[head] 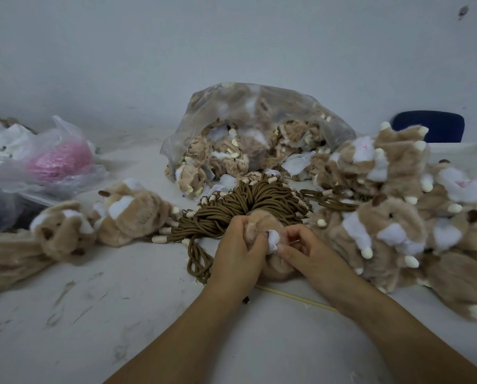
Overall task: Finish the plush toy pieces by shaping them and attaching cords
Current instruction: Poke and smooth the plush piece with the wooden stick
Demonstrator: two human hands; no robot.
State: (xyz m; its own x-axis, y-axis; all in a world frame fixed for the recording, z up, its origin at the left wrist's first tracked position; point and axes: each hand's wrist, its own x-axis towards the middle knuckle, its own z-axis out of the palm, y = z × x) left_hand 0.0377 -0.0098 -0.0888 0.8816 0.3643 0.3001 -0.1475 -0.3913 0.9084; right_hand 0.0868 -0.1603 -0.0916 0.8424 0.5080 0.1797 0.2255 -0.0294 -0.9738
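Left hand [238,246]: fingers curled round tan plush piece [260,221], centre of tabletop [148,314]. Right hand [308,249]: pinching its white patch [273,239]. I read piece's long axis running away from me. Cord bundle [240,202] lies just beyond, nearer left hand.

Dim, flat, bluish light falls evenly, with only soft shadows under the forearms on the bench [65,328]. The wide lens bends the edges, and the plush toys [398,231] at left and right are smeared with blur. No glare shows.
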